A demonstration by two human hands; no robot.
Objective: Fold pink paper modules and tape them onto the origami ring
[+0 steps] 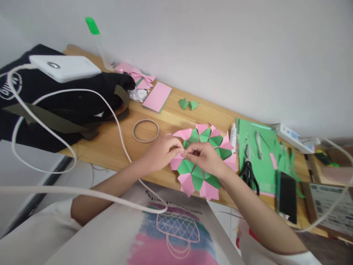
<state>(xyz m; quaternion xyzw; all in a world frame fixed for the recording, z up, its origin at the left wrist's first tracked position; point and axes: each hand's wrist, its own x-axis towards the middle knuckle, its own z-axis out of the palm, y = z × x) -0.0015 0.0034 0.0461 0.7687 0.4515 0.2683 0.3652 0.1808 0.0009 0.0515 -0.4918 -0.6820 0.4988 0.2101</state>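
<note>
A round folded-paper flower (197, 176), with green inner petals and pink outer tips, lies near the front edge of the wooden table. Over its left side, my left hand (162, 152) pinches with thumb and forefinger at a pink petal. My right hand (204, 156) reaches over the flower, its thumb and fingers pressed together, its fingertips meeting those of my left hand. What lies between the fingertips is too small to tell. My right palm covers part of the green petals.
Scissors (249, 176), a cutter (258, 144) and green paper (239, 129) lie right, beside a phone (286, 197) and glue bottle (233, 138). A ring (146, 130), pink sheets (157, 96) and green pieces (188, 104) lie behind. A white cable (118, 125) hangs across the left.
</note>
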